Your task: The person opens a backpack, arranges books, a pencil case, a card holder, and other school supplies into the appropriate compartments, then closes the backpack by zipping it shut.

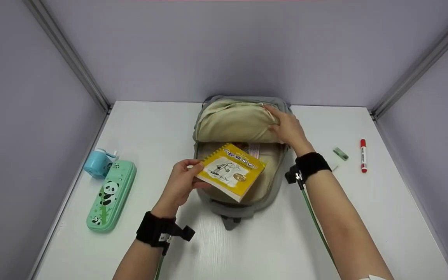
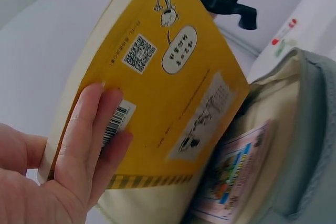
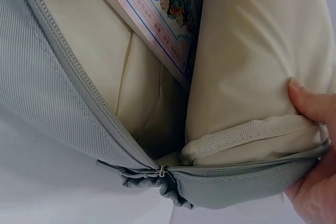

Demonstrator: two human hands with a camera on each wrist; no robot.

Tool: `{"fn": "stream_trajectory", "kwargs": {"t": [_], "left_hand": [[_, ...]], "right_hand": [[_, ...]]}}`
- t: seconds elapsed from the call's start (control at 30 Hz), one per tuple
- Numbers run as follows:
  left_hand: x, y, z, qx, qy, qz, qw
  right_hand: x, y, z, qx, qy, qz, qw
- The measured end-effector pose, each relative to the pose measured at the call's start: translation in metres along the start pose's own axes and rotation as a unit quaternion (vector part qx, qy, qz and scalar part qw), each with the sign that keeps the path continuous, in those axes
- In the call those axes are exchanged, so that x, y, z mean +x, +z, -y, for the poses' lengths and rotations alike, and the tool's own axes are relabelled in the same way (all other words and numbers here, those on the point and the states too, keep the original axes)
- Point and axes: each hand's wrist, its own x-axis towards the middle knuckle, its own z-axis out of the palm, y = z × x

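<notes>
A grey backpack (image 1: 243,208) with cream lining lies open on the white table, its flap (image 1: 231,122) folded back. My right hand (image 1: 288,126) grips the flap's edge (image 3: 247,140), thumb on the cream lining. My left hand (image 1: 181,182) pinches a yellow spiral-bound book (image 1: 231,171) by its left edge and holds it tilted over the bag's opening. From the left wrist its yellow back cover (image 2: 168,87) shows, fingers (image 2: 92,140) across the barcode. A pink picture book (image 3: 157,9) lies inside the bag (image 2: 236,177).
A green panda pencil case (image 1: 111,196) and a blue sharpener (image 1: 98,162) lie at the table's left edge. A green eraser (image 1: 340,153) and a red marker (image 1: 363,155) lie to the right. Purple walls enclose the table on three sides.
</notes>
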Motion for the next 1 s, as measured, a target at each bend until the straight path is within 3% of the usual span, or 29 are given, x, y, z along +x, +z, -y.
{"fn": "stream_trajectory", "kwargs": {"t": [0.23,0.63,0.83,1.0], "left_hand": [[0.006,0.000,0.023,-0.046,-0.034,0.008,0.9983],[0.007,0.004,0.038,-0.009,-0.049,0.013,0.9987],[0.014,0.010,0.049,-0.026,-0.056,0.011,0.9980],[0.022,0.016,0.059,-0.062,-0.051,-0.016,0.9967]], "right_hand": [[-0.002,0.004,0.001,0.005,-0.012,-0.004,1.000],[-0.005,0.008,0.002,0.000,-0.022,-0.017,1.000],[-0.008,0.008,0.002,0.000,-0.021,-0.014,1.000],[-0.010,0.008,0.001,0.006,-0.017,-0.014,1.000]]}}
